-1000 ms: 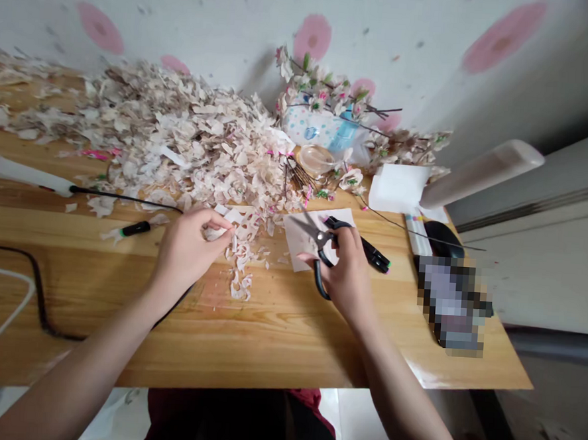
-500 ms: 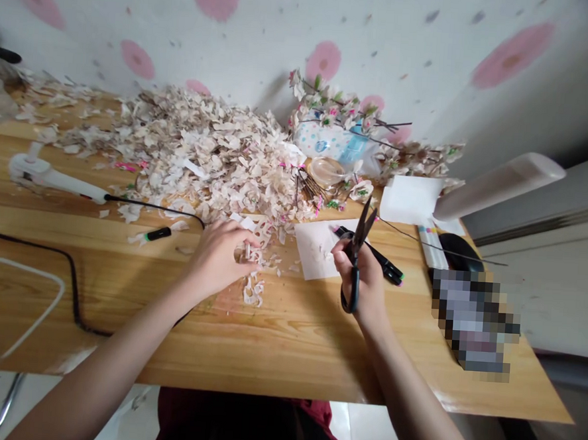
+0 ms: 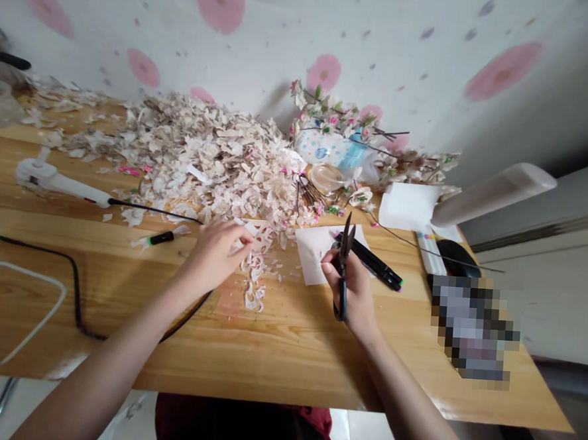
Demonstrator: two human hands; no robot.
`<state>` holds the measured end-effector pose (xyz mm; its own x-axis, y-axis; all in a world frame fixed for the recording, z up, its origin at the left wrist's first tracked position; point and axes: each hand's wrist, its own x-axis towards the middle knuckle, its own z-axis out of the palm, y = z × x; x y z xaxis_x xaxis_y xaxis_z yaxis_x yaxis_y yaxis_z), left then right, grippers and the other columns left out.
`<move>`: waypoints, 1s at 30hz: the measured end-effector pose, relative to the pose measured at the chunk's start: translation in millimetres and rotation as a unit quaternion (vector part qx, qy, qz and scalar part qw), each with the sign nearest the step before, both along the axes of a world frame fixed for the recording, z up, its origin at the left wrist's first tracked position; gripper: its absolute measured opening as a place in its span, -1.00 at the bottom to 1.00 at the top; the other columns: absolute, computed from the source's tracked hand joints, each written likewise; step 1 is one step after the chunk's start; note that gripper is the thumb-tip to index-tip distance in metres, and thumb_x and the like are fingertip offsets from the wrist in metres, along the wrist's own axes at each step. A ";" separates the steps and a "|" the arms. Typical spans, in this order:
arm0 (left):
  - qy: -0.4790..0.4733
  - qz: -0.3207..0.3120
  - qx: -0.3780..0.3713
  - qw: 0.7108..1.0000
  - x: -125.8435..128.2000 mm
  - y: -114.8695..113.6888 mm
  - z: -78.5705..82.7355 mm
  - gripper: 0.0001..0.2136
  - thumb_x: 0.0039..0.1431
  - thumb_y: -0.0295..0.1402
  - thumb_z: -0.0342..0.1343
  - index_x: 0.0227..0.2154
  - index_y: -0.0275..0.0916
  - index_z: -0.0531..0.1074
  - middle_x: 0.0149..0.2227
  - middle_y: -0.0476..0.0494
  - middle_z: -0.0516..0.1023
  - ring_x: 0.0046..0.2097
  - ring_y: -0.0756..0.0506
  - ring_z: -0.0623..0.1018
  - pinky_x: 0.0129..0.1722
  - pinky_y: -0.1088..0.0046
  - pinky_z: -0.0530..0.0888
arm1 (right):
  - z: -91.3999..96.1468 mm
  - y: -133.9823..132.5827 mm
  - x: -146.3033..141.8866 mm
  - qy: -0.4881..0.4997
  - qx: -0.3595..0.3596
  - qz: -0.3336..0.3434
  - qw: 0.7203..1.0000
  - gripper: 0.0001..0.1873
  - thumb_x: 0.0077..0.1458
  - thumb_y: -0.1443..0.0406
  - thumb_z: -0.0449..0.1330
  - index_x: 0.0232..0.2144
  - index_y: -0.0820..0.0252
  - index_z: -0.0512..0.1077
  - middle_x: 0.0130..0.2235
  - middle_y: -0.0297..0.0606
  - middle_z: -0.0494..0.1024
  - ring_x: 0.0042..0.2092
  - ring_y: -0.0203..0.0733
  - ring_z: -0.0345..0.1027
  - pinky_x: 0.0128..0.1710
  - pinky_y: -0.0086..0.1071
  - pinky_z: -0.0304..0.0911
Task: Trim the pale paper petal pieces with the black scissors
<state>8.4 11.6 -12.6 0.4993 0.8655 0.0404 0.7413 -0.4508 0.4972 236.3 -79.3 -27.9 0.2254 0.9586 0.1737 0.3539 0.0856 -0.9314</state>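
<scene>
My right hand (image 3: 359,297) grips black-handled scissors (image 3: 342,293), blades pointing up and slightly apart. My left hand (image 3: 217,252) has thumb and forefinger pinched together; anything between them is too small to make out. Just right of the left fingertips lie curly cut paper scraps (image 3: 254,296) on the wood. A big heap of pale cut petals (image 3: 218,162) spreads behind both hands. Partly behind the scissors rests a white paper sheet (image 3: 311,264) with small bits on it, and black marker pens (image 3: 378,265) lie across its right side.
On the left are a white glue gun (image 3: 67,183) with a black cord and a black cap (image 3: 162,238). Artificial flower branches (image 3: 330,116) lie over a tissue pack (image 3: 323,145) at the back. A white lamp-like object (image 3: 495,196) and black mouse (image 3: 458,256) stand right.
My left thumb and forefinger have closed together; the small pale piece between them before no longer shows. The right hand with the scissors has shifted slightly left and down. The view has tilted a little.
</scene>
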 end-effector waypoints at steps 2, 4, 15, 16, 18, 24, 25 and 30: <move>0.015 0.078 0.050 0.996 -0.6 6.4 -4.1 -0.87 0.15 -0.34 0.18 -0.24 -0.22 0.49 -0.16 -0.19 0.54 -0.04 -0.28 0.46 -0.05 0.09 0.32 | -1.7 0.1 -0.1 0.004 -0.005 0.004 1.000 -0.78 0.12 0.15 0.19 -0.41 0.15 0.30 -0.46 -0.37 0.38 -0.43 -0.25 0.23 -0.41 -0.39 0.13; 0.016 0.095 0.054 0.994 -2.8 11.3 -9.3 -0.73 0.02 -0.36 0.29 -0.18 -0.23 0.49 -0.12 -0.22 0.54 -0.03 -0.30 0.47 -0.05 0.11 0.35 | -3.7 -0.2 0.0 0.006 -0.008 0.012 1.000 -0.79 0.12 0.16 0.19 -0.41 0.15 0.31 -0.46 -0.37 0.39 -0.43 -0.25 0.23 -0.41 -0.39 0.12; -0.139 0.179 -0.009 0.974 -14.1 15.1 -14.2 -0.80 0.14 -0.27 0.17 -0.22 -0.24 0.55 -0.23 -0.17 0.65 -0.25 -0.18 0.60 -0.22 0.31 0.47 | -9.2 0.1 1.9 -0.002 -0.013 0.024 1.000 -0.79 0.16 0.15 0.18 -0.38 0.15 0.31 -0.44 -0.38 0.36 -0.41 -0.26 0.22 -0.41 -0.39 0.09; -0.138 0.182 0.001 0.974 -14.9 15.8 -13.9 -0.80 0.15 -0.27 0.16 -0.22 -0.24 0.55 -0.20 -0.19 0.65 -0.22 -0.19 0.60 -0.19 0.29 0.48 | -9.4 0.1 1.9 -0.003 -0.013 0.023 1.000 -0.79 0.15 0.15 0.18 -0.39 0.16 0.31 -0.43 -0.37 0.37 -0.41 -0.26 0.22 -0.41 -0.39 0.09; -0.122 0.181 0.017 0.976 -15.9 17.1 -14.5 -0.79 0.18 -0.31 0.13 -0.18 -0.26 0.54 -0.14 -0.22 0.63 -0.15 -0.23 0.60 -0.12 0.24 0.48 | -9.4 0.0 1.8 -0.005 -0.015 0.022 1.000 -0.79 0.15 0.16 0.19 -0.39 0.16 0.31 -0.43 -0.37 0.38 -0.40 -0.25 0.23 -0.40 -0.38 0.10; -0.120 0.144 0.047 0.981 -12.8 17.4 -22.0 -0.77 0.19 -0.41 0.11 -0.09 -0.28 0.49 -0.05 -0.24 0.59 -0.06 -0.21 0.57 -0.03 0.23 0.47 | -6.2 -0.5 0.1 -0.003 -0.019 0.023 1.000 -0.80 0.14 0.17 0.18 -0.40 0.15 0.31 -0.45 -0.37 0.36 -0.42 -0.26 0.21 -0.41 -0.39 0.09; -0.130 0.138 0.053 0.980 -11.7 16.8 -22.6 -0.79 0.20 -0.41 0.11 -0.11 -0.27 0.50 -0.07 -0.22 0.59 -0.08 -0.20 0.57 -0.05 0.26 0.48 | -5.4 -0.5 -0.3 -0.002 -0.020 0.025 0.999 -0.80 0.13 0.17 0.18 -0.40 0.15 0.31 -0.45 -0.38 0.36 -0.43 -0.27 0.21 -0.42 -0.39 0.09; -0.201 0.135 0.066 0.968 -4.4 9.9 -17.7 -0.84 0.22 -0.36 0.10 -0.16 -0.21 0.51 -0.13 -0.15 0.61 -0.17 -0.12 0.58 -0.13 0.33 0.49 | -3.6 -0.6 -1.8 -0.002 -0.043 0.017 0.999 -0.80 0.13 0.17 0.18 -0.42 0.16 0.31 -0.46 -0.39 0.34 -0.43 -0.27 0.17 -0.41 -0.39 0.08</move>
<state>4.0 21.5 -30.3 0.1766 0.9360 0.3045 0.5989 -0.3477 0.7214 234.6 -79.9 -31.5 0.1919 0.9771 0.0918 0.3561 0.0178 -0.9343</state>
